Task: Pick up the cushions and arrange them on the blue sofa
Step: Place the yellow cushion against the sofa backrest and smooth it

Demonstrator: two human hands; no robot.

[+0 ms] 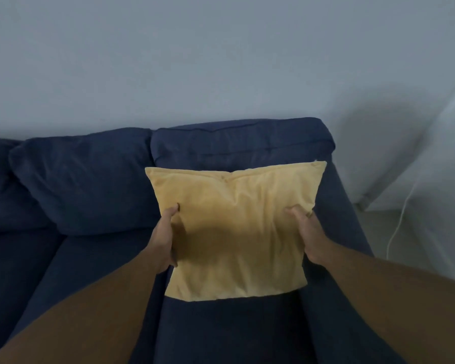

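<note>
A square yellow cushion [234,229] is held over the right-hand seat of the blue sofa [90,179], its top edge in front of the right back cushion [242,143]. My left hand [166,240] grips its left edge with the thumb on the front face. Gripping the right edge the same way is my right hand [309,232]. The cushion's lower edge hangs above or on the seat; I cannot tell which. No other loose cushion is in view.
The sofa's right armrest [344,206] runs just right of the cushion. A pale wall [221,61] stands behind the sofa. A white cable [397,227] hangs down to the floor at the right, beside a white drape.
</note>
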